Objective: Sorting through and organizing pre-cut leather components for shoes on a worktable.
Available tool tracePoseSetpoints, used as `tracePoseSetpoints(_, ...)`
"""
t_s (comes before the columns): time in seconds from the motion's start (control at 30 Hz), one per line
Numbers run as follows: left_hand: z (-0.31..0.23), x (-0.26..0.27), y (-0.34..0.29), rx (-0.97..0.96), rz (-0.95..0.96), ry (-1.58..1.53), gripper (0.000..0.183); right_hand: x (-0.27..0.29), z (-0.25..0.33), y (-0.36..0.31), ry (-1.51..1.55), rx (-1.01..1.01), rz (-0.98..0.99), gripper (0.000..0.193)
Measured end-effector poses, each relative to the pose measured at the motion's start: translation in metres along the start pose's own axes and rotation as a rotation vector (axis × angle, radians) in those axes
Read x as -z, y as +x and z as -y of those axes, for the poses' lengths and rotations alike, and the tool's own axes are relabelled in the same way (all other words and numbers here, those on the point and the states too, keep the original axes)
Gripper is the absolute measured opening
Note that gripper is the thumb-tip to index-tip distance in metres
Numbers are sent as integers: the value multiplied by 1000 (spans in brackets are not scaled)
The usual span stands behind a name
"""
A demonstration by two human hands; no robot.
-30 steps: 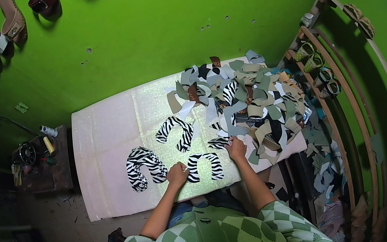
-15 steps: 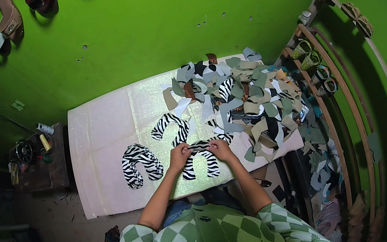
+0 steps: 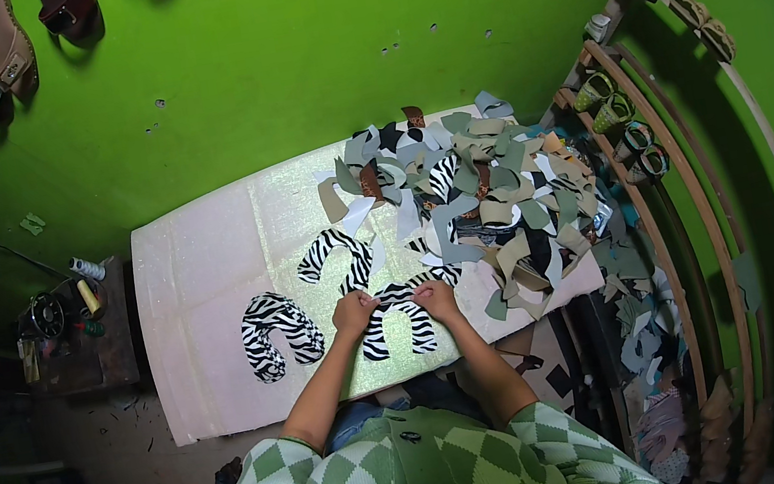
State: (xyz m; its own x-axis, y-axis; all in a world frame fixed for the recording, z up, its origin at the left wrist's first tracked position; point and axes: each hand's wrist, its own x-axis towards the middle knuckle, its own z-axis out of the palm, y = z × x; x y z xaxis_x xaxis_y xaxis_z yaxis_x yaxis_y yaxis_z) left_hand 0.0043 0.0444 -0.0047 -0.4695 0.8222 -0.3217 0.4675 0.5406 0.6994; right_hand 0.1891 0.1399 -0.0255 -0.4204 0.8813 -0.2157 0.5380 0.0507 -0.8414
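Close to the near edge of the table, my left hand (image 3: 354,316) and my right hand (image 3: 437,302) pinch the two ends of a zebra-striped piece (image 3: 396,293), striped face showing between my fingers. Just below it lies an arch-shaped zebra-striped piece (image 3: 395,319), its two legs pointing toward me; whether the two touch I cannot tell. To the left is a stack of curved zebra-striped pieces (image 3: 264,314). Beyond my left hand another zebra-striped curve (image 3: 331,243) rests on the table. My fingertips partly cover the held piece.
The pale sheet-covered table (image 3: 203,291) carries a large heap of green, beige, grey and patterned scraps (image 3: 498,174) at the right. A wooden rack (image 3: 698,223) with sandals (image 3: 612,112) stands beyond it. At the left is a small dark stand (image 3: 71,358) with thread spools (image 3: 88,269).
The piece between my hands looked dark and narrow before; now more of its striped face shows. Both hands keep their grip in nearly the same place. The view has shifted slightly.
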Motion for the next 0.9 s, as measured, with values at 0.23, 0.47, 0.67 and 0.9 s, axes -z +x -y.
tracePoseSetpoints(0.23,2,-4,-1,70,-49,24,17,-4,-5,-4,-64,-77,-46,21)
tracePoseSetpoints(0.47,-4,-1,-2,70,-62,49,14,-8,-12,-1,-69,-84,-79,20)
tracePoseSetpoints(0.67,1,-3,2,79,-49,41,12,-6,-9,0,-107,-80,-51,22)
tracePoseSetpoints(0.9,0,-4,4,72,-28,57,11,-9,-12,2,-106,-98,-55,23)
